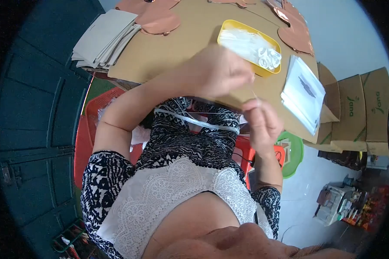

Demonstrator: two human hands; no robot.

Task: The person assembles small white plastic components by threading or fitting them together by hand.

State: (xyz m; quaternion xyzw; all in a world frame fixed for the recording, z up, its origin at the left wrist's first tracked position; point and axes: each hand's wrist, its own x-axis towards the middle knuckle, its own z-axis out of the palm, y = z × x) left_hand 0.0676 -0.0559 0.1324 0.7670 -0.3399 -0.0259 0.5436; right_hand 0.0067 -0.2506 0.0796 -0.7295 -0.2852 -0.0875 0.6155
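Nearest the camera, wears one white lace collar (160,198) over one black-and-white patterned garment (100,185). Sits at one brown surface (186,34). Above its near edge, toward the right, holds one thin pale strand (253,91) across the gap between two hands: pinched in the right grip (263,123); left grip (229,75) closed but blurred, apparently on the other end.

Right of the surface's middle, has one yellow tray (267,73), filled with white strips (244,41) and white rings (269,58), too jumbled to count. At the left edge, one stack of greyish sheets (101,39); at the right edge, one pile of printed sheets (300,90). Toward the far edge, three groups of copper-coloured foil pieces (160,21).

Around the surface: dark panelled doors (30,103) leftward; one green basin (297,155) and at least two cartons (354,108) rightward.
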